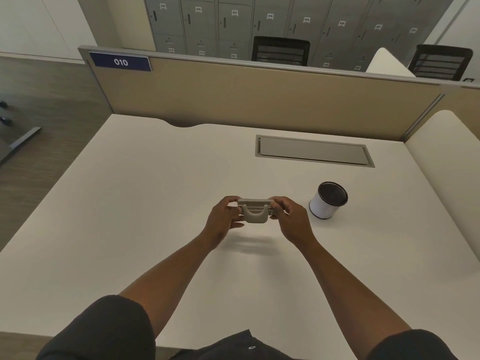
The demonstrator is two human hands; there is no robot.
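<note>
A small beige plastic device (255, 210) with a curved handle and thin metal rods is held a little above the white desk (155, 203), near its middle. My left hand (224, 219) grips its left end, fingers curled round it. Its right end is held by my right hand (291, 219) in the same way. The device's shadow falls on the desk just below it.
A white cup with a dark inside (327, 200) stands on the desk right of my hands. A grey cable flap (314, 150) is set into the desk at the back. A tan partition (259, 97) closes the far edge, and a white divider (441, 178) the right side.
</note>
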